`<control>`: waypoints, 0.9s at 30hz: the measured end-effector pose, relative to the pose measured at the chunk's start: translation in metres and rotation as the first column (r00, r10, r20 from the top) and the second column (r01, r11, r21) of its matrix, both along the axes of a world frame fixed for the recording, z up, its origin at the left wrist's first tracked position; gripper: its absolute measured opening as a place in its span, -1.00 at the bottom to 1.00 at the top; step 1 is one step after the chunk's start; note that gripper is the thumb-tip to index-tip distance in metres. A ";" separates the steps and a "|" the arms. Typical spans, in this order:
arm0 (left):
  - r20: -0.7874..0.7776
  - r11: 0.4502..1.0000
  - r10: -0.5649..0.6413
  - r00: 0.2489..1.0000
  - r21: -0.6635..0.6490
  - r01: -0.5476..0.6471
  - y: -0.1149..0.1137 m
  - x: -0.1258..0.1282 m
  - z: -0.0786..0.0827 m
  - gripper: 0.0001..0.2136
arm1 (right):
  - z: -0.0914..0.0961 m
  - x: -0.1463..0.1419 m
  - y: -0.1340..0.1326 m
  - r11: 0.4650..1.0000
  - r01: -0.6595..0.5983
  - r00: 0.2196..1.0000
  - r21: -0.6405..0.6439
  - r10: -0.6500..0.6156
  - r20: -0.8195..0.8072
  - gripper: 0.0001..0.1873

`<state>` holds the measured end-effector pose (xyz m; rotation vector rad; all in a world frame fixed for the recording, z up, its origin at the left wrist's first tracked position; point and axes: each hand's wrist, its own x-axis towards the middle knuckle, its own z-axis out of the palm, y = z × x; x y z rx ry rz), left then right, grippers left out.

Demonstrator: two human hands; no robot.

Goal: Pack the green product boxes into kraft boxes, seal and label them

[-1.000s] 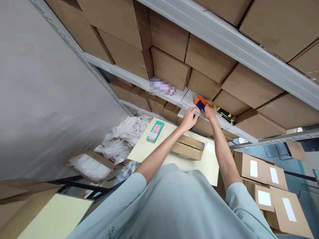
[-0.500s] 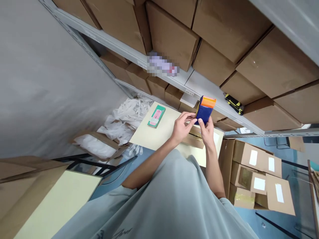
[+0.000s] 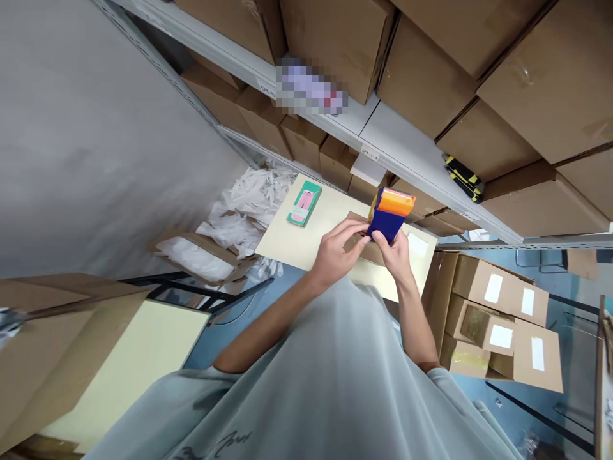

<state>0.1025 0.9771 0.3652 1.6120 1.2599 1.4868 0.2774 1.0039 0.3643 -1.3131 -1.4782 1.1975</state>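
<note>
My right hand (image 3: 396, 254) grips the blue handle of an orange and blue tape dispenser (image 3: 389, 210), held upright over a pale yellow table (image 3: 297, 244). At the dispenser's lower left edge, my left hand (image 3: 336, 248) has its fingers curled and pinching. Under my hands a small brown cardboard box (image 3: 371, 252) lies on the table, mostly hidden. A green and pink packet (image 3: 303, 203) lies at the table's far left.
A grey metal shelf (image 3: 407, 166) packed with cardboard boxes rises behind the table, with a black and yellow tool (image 3: 462, 178) on it. Labelled boxes (image 3: 498, 322) are stacked at the right. White plastic bags (image 3: 239, 211) are heaped on the floor at the left.
My right hand took the tape dispenser off the shelf and brought it down over the table. My left hand came down with it and now touches its lower edge.
</note>
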 end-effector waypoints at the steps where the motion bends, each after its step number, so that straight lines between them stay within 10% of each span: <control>1: 0.006 1.000 0.002 1.000 0.006 -0.002 0.002 -0.007 0.002 -0.75 | -0.001 0.000 -0.003 1.000 -0.005 1.000 0.016 0.005 0.016 -0.28; 7: -0.066 0.999 -0.013 0.998 0.041 0.015 0.013 -0.053 0.042 -0.56 | 0.005 0.015 -0.023 0.966 -0.169 0.965 0.198 0.121 0.231 -0.50; 12: -0.255 0.983 -0.087 0.963 0.135 0.124 0.007 -0.064 0.074 -0.66 | 0.016 0.037 -0.022 0.822 -0.348 0.863 0.450 0.094 0.497 -0.82; 17: -0.313 0.960 -0.100 0.944 0.217 0.174 0.002 -0.062 0.081 -0.78 | 0.029 0.053 -0.017 0.645 -0.452 0.802 0.616 -0.009 0.597 -0.82; 27: -0.343 0.935 -0.203 0.917 0.210 0.285 -0.003 -0.055 0.098 -0.80 | 0.046 0.064 -0.019 0.580 -0.458 0.750 0.674 -0.154 0.643 -0.77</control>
